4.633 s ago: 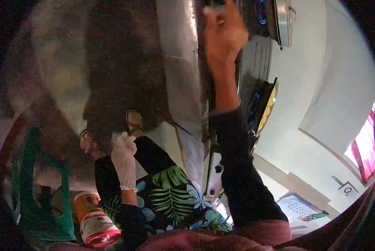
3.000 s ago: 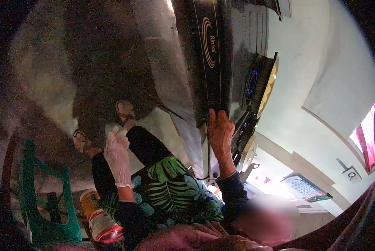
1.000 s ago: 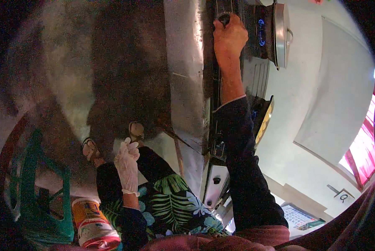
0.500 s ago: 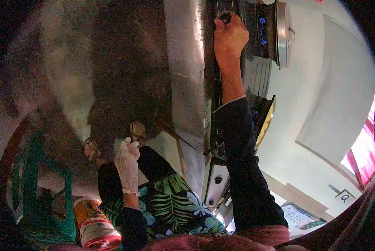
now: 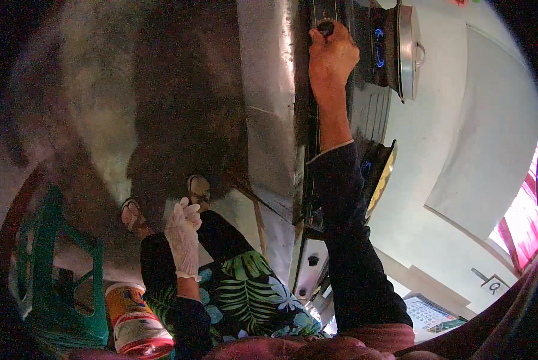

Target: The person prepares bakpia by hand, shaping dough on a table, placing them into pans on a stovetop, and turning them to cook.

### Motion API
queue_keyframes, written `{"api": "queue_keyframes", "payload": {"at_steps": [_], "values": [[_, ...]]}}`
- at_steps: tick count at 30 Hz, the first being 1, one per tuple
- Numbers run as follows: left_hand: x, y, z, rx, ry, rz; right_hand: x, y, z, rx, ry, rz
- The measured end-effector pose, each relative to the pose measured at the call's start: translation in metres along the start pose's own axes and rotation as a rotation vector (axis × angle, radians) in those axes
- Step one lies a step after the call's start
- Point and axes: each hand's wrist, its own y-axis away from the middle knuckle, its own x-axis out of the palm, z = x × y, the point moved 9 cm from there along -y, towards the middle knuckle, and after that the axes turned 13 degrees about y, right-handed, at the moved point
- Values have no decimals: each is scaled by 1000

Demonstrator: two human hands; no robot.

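Note:
My bare right hand [image 5: 335, 53] is closed on the dark round knob [image 5: 325, 28] of a gas stove's front panel. Beside it, a lidded metal pot [image 5: 407, 54] sits over a burner with a blue flame [image 5: 379, 48]. Nearer me, a dark pan with yellow contents [image 5: 381, 183] rests over a second burner, where a little blue flame shows. My left hand [image 5: 183, 231] wears a thin whitish glove and hangs low in front of my leafy-print apron [image 5: 245, 294]. Its fingers are curled in; whether they hold anything is unclear.
A green plastic chair [image 5: 95, 270] and an orange, white and red bucket [image 5: 140, 324] stand at lower left. Another appliance with black knobs [image 5: 312, 261] is beside the stove. A grey board [image 5: 491, 132] is on the white wall, and a pink curtain [image 5: 530, 210] hangs at far right.
The view has shifted very slightly. My right hand stays on the knob with a small change of wrist angle; my left hand has hardly moved.

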Motion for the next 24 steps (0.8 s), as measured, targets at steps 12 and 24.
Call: {"api": "queue_keyframes", "payload": {"at_steps": [12,24], "values": [[-5,-3,-2,38,-87,10,3,4,4,-4,-11,-16],[-5,14,-9,89,-14,1,-54,40,14,-20,-87,101]]}}
